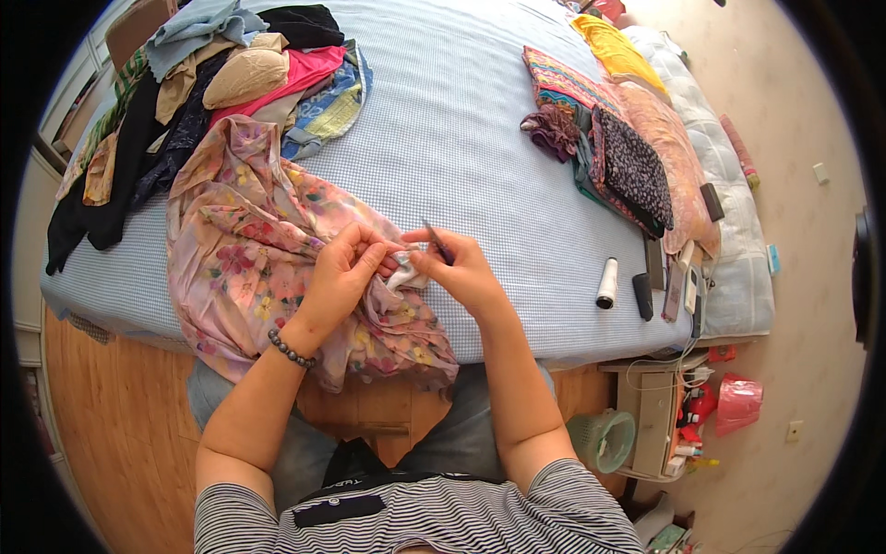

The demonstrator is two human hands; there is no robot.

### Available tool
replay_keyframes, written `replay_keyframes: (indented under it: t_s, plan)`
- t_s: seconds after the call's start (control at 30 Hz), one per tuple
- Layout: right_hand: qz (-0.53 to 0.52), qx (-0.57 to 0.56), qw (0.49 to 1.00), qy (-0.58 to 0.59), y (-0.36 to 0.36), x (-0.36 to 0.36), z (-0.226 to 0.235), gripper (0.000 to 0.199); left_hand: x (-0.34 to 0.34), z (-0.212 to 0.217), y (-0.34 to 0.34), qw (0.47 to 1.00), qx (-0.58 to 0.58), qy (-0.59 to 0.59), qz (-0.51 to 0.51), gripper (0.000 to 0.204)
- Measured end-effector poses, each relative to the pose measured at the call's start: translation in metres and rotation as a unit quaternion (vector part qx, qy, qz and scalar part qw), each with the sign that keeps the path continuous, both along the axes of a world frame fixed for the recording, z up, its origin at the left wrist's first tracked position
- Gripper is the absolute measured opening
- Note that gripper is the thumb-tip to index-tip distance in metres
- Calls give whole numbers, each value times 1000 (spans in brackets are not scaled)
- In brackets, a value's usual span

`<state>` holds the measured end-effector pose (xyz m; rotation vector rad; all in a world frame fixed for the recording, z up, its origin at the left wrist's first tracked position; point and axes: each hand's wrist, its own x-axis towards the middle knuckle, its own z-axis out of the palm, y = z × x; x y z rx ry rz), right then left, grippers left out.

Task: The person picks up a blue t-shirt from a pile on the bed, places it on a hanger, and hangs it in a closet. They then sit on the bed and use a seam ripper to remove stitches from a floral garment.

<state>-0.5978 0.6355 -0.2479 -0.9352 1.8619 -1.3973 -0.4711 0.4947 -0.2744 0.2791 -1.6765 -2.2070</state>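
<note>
A pink floral garment (245,240) spreads over the bed's near edge and hangs down in front of my knees. My left hand (349,263) is closed, its fingers pinching the garment by a small white piece of cloth (406,271), perhaps a label or lining. Just to the right, my right hand (461,270) grips a small dark pointed tool (439,245) with its tip upward. Its exact kind is too small to tell. The right thumb is close to the white cloth, and the two hands are almost touching.
A heap of mixed clothes (185,102) lies at the bed's far left. Folded garments (632,166) rest on the right beside a white quilt (738,212). A white bottle (606,283) and a black case (642,295) lie near them. A green basket (604,439) stands below.
</note>
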Motion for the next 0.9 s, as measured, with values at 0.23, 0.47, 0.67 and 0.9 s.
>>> replay_keyframes:
  t_s: [0.23,0.47,0.67,0.9]
  plan:
    - [-13,-87,982,-165,0,1,-6,9,3,5,1,999,-14,15,37,6]
    - [-2,-71,978,-198,-2,10,3,8,8,7,8,994,-92,-22,58,7]
    - [-45,-102,969,-221,-4,12,-3,11,6,10,11,997,-24,-15,70,5]
    - [-65,-160,941,-292,-3,13,-4,16,12,20,13,957,-265,20,117,5]
